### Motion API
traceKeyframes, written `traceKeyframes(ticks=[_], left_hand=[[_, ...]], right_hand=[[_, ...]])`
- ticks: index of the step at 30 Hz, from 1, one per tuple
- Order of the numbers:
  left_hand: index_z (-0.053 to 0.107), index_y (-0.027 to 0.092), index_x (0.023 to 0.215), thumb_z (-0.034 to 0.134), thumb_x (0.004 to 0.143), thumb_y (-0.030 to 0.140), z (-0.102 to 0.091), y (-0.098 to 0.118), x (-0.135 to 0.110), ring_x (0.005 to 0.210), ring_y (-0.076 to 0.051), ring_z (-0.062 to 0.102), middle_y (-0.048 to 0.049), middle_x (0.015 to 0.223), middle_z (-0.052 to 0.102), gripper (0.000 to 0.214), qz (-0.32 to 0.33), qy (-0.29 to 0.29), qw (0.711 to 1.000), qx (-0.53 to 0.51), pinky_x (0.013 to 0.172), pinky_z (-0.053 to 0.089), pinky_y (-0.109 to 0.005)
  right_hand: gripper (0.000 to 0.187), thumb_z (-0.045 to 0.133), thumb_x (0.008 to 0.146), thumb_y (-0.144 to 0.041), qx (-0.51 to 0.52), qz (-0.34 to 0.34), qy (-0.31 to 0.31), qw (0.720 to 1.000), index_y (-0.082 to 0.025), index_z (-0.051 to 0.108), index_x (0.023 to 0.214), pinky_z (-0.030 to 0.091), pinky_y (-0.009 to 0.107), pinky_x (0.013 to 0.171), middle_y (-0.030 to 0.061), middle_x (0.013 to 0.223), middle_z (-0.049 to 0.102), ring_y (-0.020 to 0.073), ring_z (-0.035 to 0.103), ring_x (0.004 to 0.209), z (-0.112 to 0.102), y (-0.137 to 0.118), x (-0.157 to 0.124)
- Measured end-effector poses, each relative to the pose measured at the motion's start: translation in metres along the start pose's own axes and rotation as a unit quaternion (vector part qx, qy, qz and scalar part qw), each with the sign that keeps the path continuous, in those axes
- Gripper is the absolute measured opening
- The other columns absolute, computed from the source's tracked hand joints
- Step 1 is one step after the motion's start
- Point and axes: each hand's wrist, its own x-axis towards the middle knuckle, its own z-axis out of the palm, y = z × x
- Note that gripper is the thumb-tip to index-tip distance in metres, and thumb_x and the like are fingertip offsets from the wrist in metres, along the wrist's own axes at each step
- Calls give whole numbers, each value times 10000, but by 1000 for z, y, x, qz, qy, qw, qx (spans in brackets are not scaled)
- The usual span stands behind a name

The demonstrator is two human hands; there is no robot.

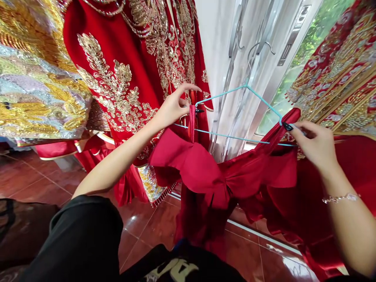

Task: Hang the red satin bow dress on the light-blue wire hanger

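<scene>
A red dress (202, 168) hangs from a light blue wire hanger (232, 136), its straps looped over the hanger's two shoulders. My left hand (176, 105) pinches the dress strap at the hanger's left end. At the right end, my right hand (315, 143) is closed on the other, wider strap where it passes over the wire, thumb on top. The hanger's silver hook (249, 58) points up in front of the white door and appears free of any rail. Below the bodice, the skirt falls in dark folds toward the floor.
Left of me hangs a red jacket (138, 74) with gold embroidery, beside a yellow and silver sequined garment (38, 78). A beaded red and gold garment (343, 74) hangs at right. Behind is a white metal door (217, 47) with handles; red tiles (141, 223) cover the floor.
</scene>
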Motion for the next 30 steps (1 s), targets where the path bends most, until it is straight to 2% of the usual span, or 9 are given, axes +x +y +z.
traceKeyframes(ticks=[3,6,12,16,18,22,24,27,30], left_hand=[[627,169,1140,610,814,167,0,-2,-1,783,-141,631,-43,1021,694,327,26,-85,996,27,748,528,-277],[618,182,1160,637,820,200,4,-4,-13,849,-170,631,-31,995,687,341,28,-95,992,77,821,519,-317],[542,191,1298,631,855,337,18,-2,-43,1122,-309,579,-110,1196,625,476,27,-33,980,195,994,446,-468],[537,207,1314,585,875,398,26,-1,-45,1193,-329,539,-112,1247,600,481,18,-18,986,167,1045,410,-521],[509,217,1359,578,893,390,28,1,-55,1280,-299,485,-116,1339,548,502,31,20,991,131,1114,370,-512],[570,297,1297,549,923,312,27,1,-105,1328,-248,484,-79,1349,535,375,54,173,981,63,1170,359,-474],[637,358,1162,520,909,304,25,-5,-131,1229,-252,585,-33,1205,640,283,58,151,985,54,1173,364,-504],[694,373,946,536,848,381,19,-13,-149,1005,-270,679,2,991,733,186,27,107,993,40,1113,431,-515],[702,337,819,520,848,427,13,-13,-138,910,-260,682,14,903,762,205,-14,39,999,-1,1108,414,-499]], right_hand=[[196,612,751,-377,-17,-22,3,1000,-185,649,735,321,264,559,16,640,580,111,419,566,0,0,-1],[169,592,767,-351,-36,-43,13,998,-189,624,733,350,266,601,24,671,591,121,449,599,0,-1,-4],[128,547,828,-305,-66,-44,18,997,-196,605,793,363,263,646,5,662,553,126,469,620,4,-4,-5],[203,525,880,-374,-60,-54,29,996,-203,625,833,428,297,711,9,699,538,147,496,653,9,6,-4],[263,536,888,-431,-51,-80,47,994,-219,662,979,474,367,850,47,867,584,196,575,839,10,12,-10],[620,657,799,-544,-37,-136,193,971,-278,537,1346,331,531,1143,118,1342,464,312,399,1358,2,21,-35],[577,669,795,-536,-6,-146,244,959,-297,554,1307,374,536,1122,111,1312,496,311,445,1330,-3,25,-50],[268,596,878,-437,70,-160,165,971,-298,638,1103,548,457,880,66,1057,633,246,641,996,-10,30,-66],[213,596,892,-366,72,-146,4,987,-271,656,1072,565,362,705,47,989,687,167,635,709,-14,35,-72]])
